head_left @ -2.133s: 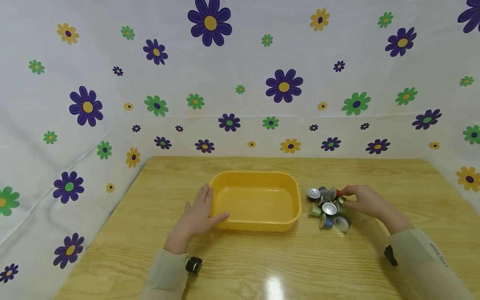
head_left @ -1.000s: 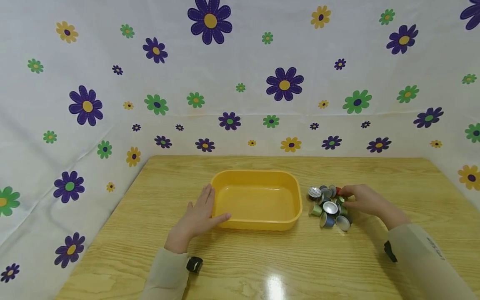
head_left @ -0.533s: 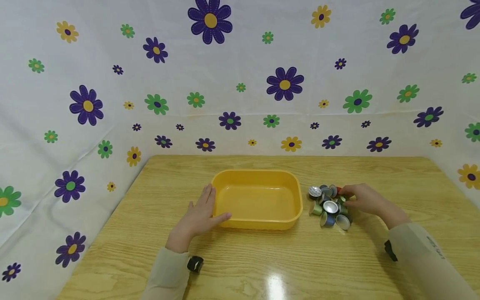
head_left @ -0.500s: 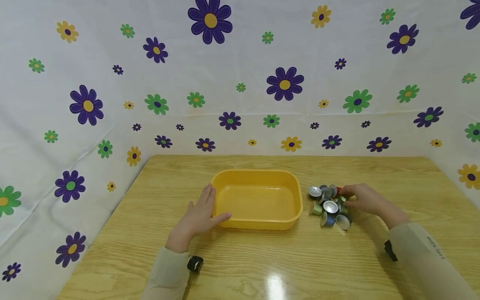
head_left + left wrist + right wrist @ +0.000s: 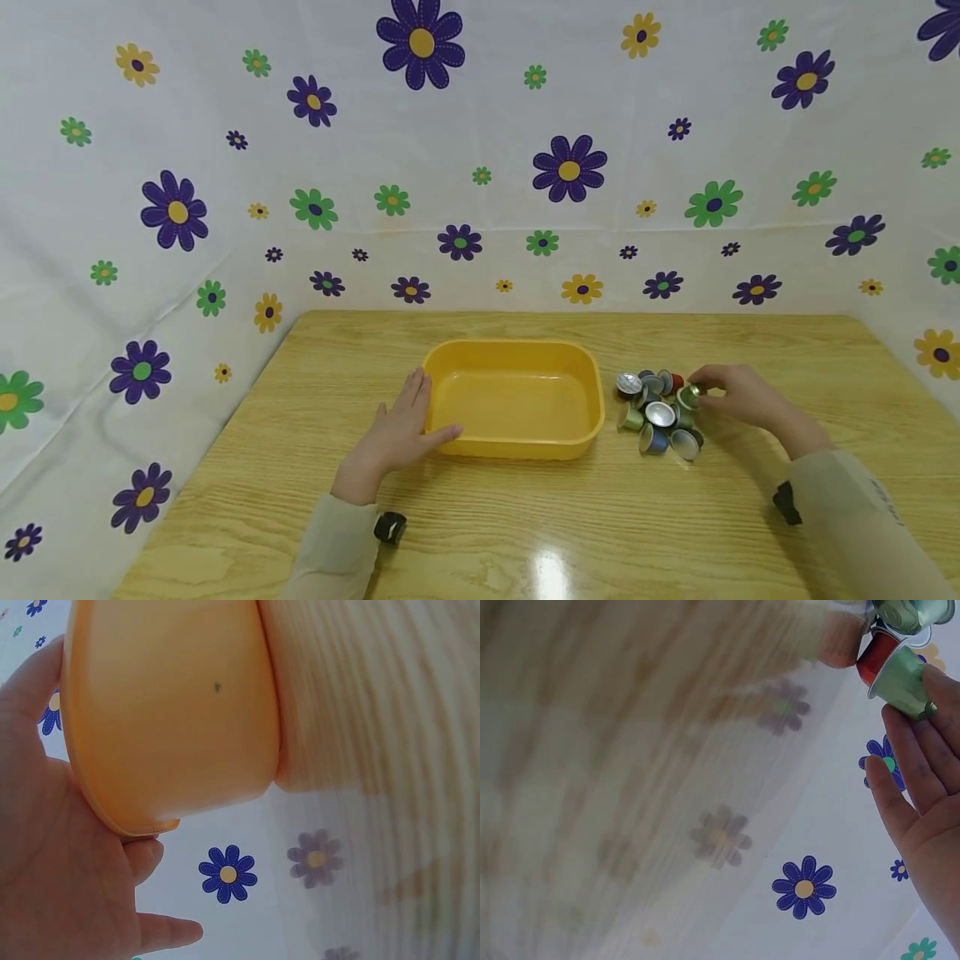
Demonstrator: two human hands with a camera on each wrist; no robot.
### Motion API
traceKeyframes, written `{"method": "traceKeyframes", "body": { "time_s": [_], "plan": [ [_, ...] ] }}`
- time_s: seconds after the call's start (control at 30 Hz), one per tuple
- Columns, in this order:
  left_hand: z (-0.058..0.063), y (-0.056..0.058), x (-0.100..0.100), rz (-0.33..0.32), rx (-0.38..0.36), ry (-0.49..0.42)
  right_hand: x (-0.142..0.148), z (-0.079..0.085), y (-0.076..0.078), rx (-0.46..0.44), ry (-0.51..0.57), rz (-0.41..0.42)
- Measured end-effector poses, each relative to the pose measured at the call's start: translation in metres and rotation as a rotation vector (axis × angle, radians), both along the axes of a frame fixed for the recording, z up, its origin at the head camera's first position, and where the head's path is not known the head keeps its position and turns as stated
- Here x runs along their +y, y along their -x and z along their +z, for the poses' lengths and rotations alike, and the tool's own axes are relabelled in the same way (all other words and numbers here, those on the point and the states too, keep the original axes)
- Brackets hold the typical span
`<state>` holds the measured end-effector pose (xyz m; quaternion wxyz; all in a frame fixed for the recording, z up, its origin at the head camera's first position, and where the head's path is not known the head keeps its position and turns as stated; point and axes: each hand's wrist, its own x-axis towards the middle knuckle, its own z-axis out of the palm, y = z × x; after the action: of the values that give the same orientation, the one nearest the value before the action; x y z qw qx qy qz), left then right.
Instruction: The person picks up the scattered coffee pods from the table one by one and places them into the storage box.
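Observation:
My right hand (image 5: 742,398) pinches a green coffee capsule (image 5: 688,397) at the right edge of a small heap of used capsules (image 5: 660,414). In the right wrist view the green capsule (image 5: 901,681) sits at the fingertips, beside a red capsule (image 5: 876,657). The heap also holds blue, dark and silvery capsules, many showing their pale open ends or foil lids. My left hand (image 5: 393,437) rests against the left end of a yellow plastic basin (image 5: 513,451), fingers straight along its side and thumb over the front rim. The left wrist view shows the palm at the basin's rim (image 5: 82,776).
The basin and heap stand side by side on a wood-grain table (image 5: 480,517). A white flowered cloth (image 5: 480,208) hangs behind the table and along both sides. Bare wood shows inside the front edge and left of the basin.
My right hand has drawn slightly right and lifted the green capsule a little from the heap; the red capsule now shows more. My left hand and the basin stay in place.

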<state>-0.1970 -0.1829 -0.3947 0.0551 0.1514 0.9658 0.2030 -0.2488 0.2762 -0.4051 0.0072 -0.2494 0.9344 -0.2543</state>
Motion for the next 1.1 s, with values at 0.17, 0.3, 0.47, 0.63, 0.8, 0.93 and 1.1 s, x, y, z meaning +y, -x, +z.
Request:
{"method": "traceKeyframes", "body": {
  "time_s": [0.17,0.3,0.47,0.63,0.8,0.93,1.1],
  "plan": [
    [0.0,0.001,0.0,-0.003,0.007,0.002,0.003,0.003,-0.003,-0.033,0.116,-0.051],
    [0.0,0.002,-0.001,-0.001,0.006,0.015,0.005,0.008,-0.006,-0.117,0.234,-0.114],
    [0.0,0.001,-0.001,-0.001,0.004,0.01,0.006,0.01,-0.009,-0.182,0.371,-0.165],
    [0.0,0.001,-0.001,-0.003,0.01,0.006,0.009,0.01,-0.009,-0.194,0.477,-0.194],
    [-0.001,0.001,-0.001,-0.004,0.022,0.007,0.01,0.009,-0.01,-0.209,0.523,-0.211],
    [-0.002,0.001,-0.001,-0.013,0.04,0.011,0.008,0.008,-0.01,-0.208,0.515,-0.224],
    [-0.002,0.002,-0.001,-0.019,0.039,0.02,-0.003,0.012,-0.012,-0.21,0.481,-0.224]
  ]
}}
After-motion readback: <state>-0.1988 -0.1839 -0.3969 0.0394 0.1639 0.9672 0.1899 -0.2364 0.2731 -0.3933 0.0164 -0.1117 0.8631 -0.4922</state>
